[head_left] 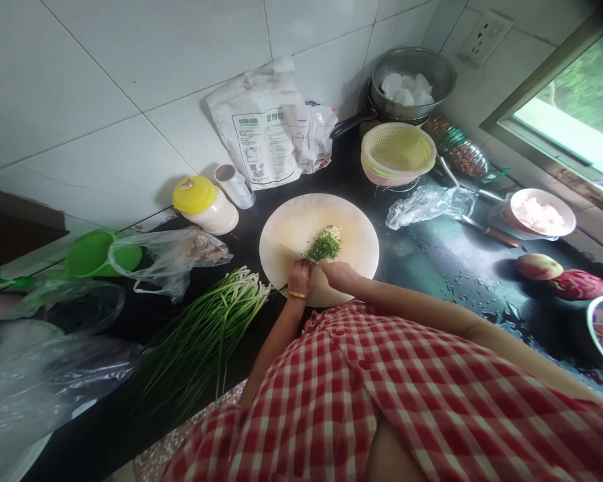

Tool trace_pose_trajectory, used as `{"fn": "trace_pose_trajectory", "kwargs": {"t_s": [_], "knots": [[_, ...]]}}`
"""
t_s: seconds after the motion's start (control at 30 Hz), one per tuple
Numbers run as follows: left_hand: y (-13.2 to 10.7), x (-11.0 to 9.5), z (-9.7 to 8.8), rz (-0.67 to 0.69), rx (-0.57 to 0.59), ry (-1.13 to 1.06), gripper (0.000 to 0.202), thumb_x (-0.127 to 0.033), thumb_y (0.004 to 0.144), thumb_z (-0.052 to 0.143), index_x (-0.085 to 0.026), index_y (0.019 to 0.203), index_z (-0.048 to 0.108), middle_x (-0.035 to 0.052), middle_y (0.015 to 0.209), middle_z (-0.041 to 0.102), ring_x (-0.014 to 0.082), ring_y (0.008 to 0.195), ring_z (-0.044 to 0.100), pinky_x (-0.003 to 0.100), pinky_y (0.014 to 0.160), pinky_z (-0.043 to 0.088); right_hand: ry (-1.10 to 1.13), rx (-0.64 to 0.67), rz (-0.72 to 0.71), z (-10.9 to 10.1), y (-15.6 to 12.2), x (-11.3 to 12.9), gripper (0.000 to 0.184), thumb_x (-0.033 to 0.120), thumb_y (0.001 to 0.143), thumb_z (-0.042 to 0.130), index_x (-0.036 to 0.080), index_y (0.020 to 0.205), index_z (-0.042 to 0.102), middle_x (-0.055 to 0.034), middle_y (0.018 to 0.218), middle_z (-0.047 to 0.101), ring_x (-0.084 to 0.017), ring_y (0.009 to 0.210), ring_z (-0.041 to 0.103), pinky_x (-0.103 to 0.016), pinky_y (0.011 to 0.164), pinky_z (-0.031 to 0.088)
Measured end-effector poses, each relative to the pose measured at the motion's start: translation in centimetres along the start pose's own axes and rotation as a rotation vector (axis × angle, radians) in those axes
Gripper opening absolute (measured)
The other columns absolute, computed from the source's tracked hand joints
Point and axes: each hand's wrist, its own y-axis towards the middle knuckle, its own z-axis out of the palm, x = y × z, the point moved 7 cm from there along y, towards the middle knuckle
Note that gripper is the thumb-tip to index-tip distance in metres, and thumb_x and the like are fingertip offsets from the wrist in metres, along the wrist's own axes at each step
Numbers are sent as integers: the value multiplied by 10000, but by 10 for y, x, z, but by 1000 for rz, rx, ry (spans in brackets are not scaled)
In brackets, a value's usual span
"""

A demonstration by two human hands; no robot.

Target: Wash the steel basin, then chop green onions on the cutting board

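Note:
A round white cutting board [276, 221] lies on the dark counter in front of me. Finely chopped green onion [324, 245] is heaped near its middle. My right hand [340, 274] is closed at the near side of the heap, around what seems to be a knife, mostly hidden; a thin blade-like edge shows left of the heap. My left hand [300, 274], with a yellow band at the wrist, rests beside it with curled fingers; what they hold, if anything, is hidden. Long whole green onions [206, 331] lie left of the board.
Behind stand a yellow-lidded jar [206, 206], a printed white bag [258, 134] and a yellow-green colander [399, 148]. Rightward are a clear plastic bag [429, 204], a small knife [490, 231], a bowl [543, 211] and a dragon fruit [577, 284]. A green bowl [93, 254] stands left.

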Motion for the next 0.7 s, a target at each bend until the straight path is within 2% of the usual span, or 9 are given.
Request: {"fn": "trace_pose_trajectory", "kwargs": {"t_s": [0.13,0.3,0.53,0.7], "knots": [[0,3,2,-20,9,21,181,-171,919,471,-156,894,649,120,860,664,242,847,600,350,743,469,-3,-15,0,-6,-3,-6,318,73,874,378,121,1170,483,-139,972,687,-249,934,666,-297,711,467],[-1,4,2,5,7,10,179,-188,917,485,-170,864,655,115,868,669,244,850,606,362,763,477,-13,10,-4,-2,-3,2,329,71,885,353,97,1185,486,-153,1000,680,-249,956,661,-304,723,473],[-6,-2,-5,75,-21,29,185,-158,921,465,-156,979,641,117,936,673,238,890,603,349,784,472,-3,-29,-14,-7,-4,2,349,58,867,363,110,1192,480,-140,990,688,-249,937,663,-312,725,476],[-4,0,-2,58,-9,81,197,-178,931,446,-138,906,637,138,879,662,252,842,594,363,755,470,3,-15,1,-4,-4,7,351,44,845,379,94,1171,498,-151,1041,670,-254,988,650,-310,747,478]]}}
